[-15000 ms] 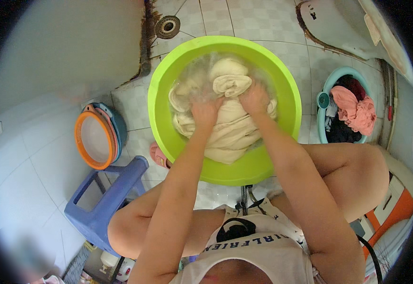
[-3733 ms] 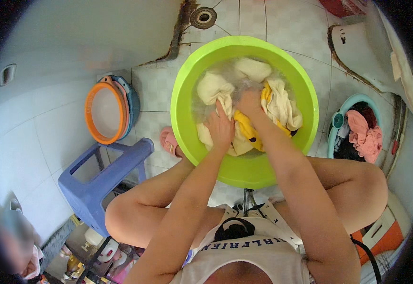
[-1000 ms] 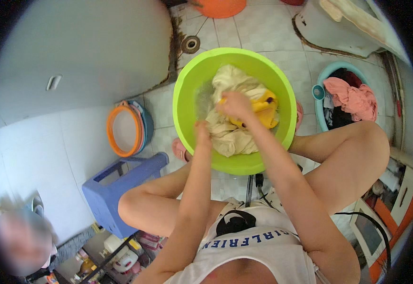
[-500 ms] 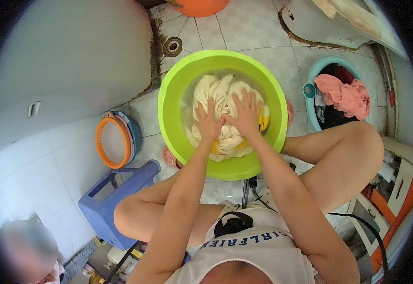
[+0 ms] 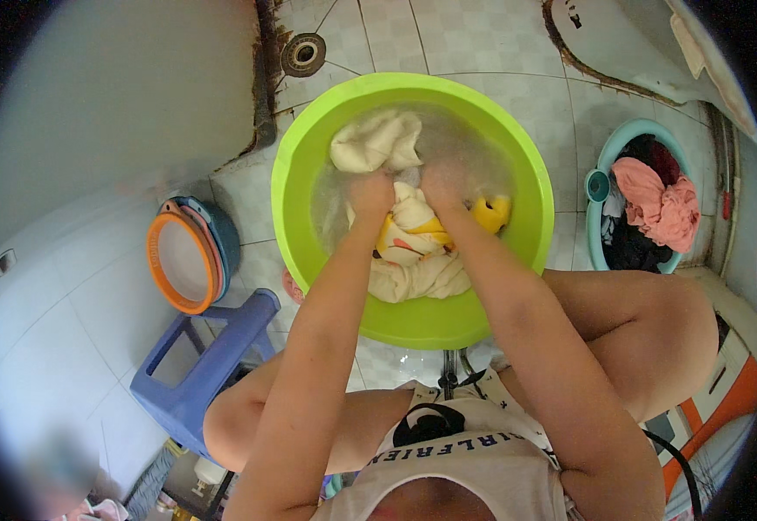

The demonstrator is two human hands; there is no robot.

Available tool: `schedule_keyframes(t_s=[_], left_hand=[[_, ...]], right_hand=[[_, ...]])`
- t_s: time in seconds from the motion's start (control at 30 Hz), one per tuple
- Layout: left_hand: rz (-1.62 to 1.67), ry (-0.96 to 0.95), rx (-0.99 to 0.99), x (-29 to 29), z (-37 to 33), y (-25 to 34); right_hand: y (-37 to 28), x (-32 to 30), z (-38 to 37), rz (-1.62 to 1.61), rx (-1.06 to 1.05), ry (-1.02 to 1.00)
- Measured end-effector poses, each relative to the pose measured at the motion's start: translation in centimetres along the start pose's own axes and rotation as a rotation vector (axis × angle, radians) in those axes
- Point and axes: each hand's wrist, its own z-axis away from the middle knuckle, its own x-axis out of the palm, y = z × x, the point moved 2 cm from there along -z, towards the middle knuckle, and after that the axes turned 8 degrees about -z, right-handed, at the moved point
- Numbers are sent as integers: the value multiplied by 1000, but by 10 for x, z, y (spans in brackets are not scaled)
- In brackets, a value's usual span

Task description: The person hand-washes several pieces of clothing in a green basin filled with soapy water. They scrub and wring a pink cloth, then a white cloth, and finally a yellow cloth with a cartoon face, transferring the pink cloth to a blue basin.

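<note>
A large lime-green basin (image 5: 284,187) of cloudy water stands between my legs. Cream cloth with yellow parts (image 5: 413,278) lies soaking in it, bunched on the near side. Another cream bulge (image 5: 376,141) rises from the water at the far side; whether it is the same piece I cannot tell. A yellow bit (image 5: 489,213) shows at the right. My left hand (image 5: 370,193) is pushed down into the water between the two bunches. Close beside it, my right hand (image 5: 444,184) is also under water, against the cloth. The murky water hides the fingers of both.
A pale blue basin (image 5: 593,230) of dark and pink clothes stands on the right. Nested small basins (image 5: 170,300), the front one orange-rimmed, lean at the left wall. A blue plastic stool (image 5: 165,404) is by my left knee. A floor drain (image 5: 303,55) lies beyond the green basin.
Both hands, earlier spread flat on top of the cream cloth, have sunk into the water. The cloth has parted into a far and a near bunch. The view has shifted slightly.
</note>
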Motion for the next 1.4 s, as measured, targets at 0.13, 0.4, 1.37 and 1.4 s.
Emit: schedule_keyframes(t_s=[0.13,0.4,1.37,1.4], left_hand=[[304,102,-125,28,-10,-28],[2336,-63,-229,63,69,-26],[178,526,-57,16,62,37],[181,503,-80,18,52,37]], right_hand=[[-12,-4,0,-41,-366,318],[-25,-69,17,-420,20,126],[20,-7,90,-459,23,445],[18,-8,84,-394,83,381]])
